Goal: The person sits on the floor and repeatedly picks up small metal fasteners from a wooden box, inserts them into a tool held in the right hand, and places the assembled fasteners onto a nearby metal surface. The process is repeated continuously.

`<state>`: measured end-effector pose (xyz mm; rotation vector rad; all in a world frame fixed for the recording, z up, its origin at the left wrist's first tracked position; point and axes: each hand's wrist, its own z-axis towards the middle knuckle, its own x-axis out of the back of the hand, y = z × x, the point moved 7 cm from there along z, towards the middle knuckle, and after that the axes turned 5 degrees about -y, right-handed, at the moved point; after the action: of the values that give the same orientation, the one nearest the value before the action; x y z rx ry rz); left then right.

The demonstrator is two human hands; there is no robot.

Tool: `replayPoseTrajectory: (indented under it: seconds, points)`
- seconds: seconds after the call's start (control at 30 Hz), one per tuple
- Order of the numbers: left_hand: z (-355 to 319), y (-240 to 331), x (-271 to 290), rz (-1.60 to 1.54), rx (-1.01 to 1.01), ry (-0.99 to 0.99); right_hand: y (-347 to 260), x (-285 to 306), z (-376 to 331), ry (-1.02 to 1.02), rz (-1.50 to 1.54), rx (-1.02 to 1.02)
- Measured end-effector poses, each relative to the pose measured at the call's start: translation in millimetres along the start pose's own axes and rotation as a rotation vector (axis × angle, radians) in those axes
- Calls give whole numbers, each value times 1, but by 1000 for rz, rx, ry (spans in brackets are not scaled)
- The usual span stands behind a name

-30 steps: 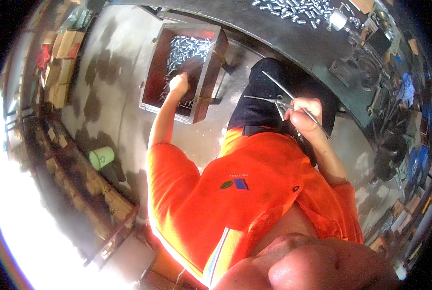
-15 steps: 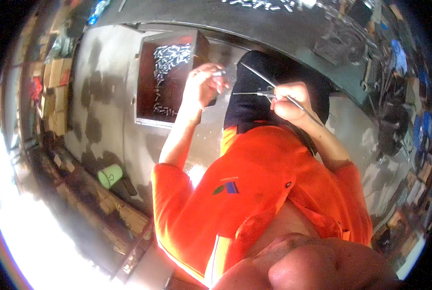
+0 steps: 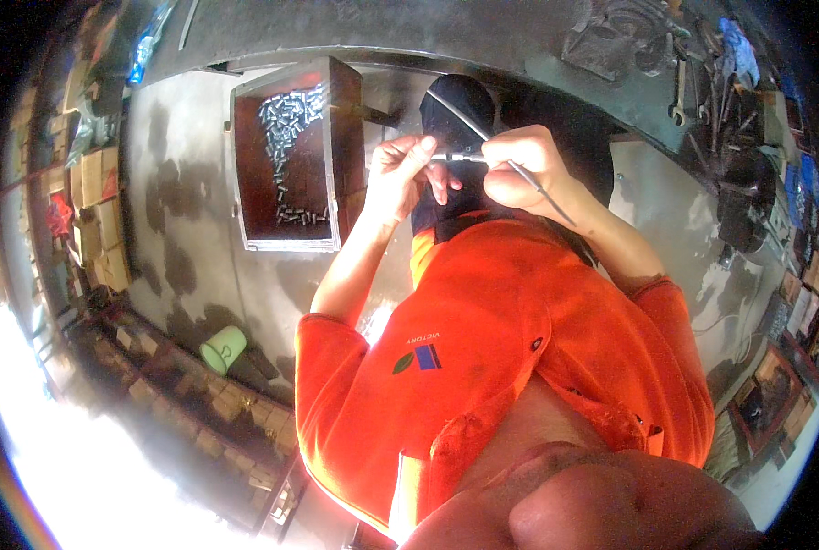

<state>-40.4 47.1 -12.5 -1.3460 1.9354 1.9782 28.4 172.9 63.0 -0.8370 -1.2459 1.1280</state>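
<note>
My right hand (image 3: 525, 167) is closed round a T-handled tool (image 3: 460, 112), whose long dark crossbar slants through the fist. Its slim shaft points left toward my other hand. With thumb and fingers pinched, my left hand (image 3: 402, 176) holds a small silvery metal sleeve (image 3: 440, 157) at the end of that shaft. The fingers partly hide the sleeve, so I cannot tell how far the shaft goes in. Both hands are above my dark trousers (image 3: 582, 156). Left of my left hand, an open box (image 3: 343, 128) holds many similar small metal pieces (image 3: 285, 119).
A dark workbench (image 3: 373, 27) runs along the far side, with a spanner (image 3: 679, 105) and a blue cloth (image 3: 739, 53) at its right. A pale green cup (image 3: 223, 350) lies tipped on the floor at left. Shelves with cardboard boxes (image 3: 98, 215) line the left side.
My left hand has moved right, bringing the small metal sleeve to the tool's shaft. My right hand has shifted slightly left and up, still gripping the tool. The view has shifted a little.
</note>
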Motion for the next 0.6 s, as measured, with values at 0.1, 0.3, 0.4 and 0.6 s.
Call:
replayPoseTrajectory:
  seconds: [0.1,0.3,0.4,0.6]
  points:
    - [0,8,-8,111,-24,-44,-5,-7,2,36,-207,187]
    - [5,25,-21,330,-161,-100,16,-3,1,112,93,-52]
    - [10,20,-19,330,-94,-123,33,-1,-5,177,66,-83]
    - [12,55,5,1169,-374,209,-9,11,-23,104,174,68]
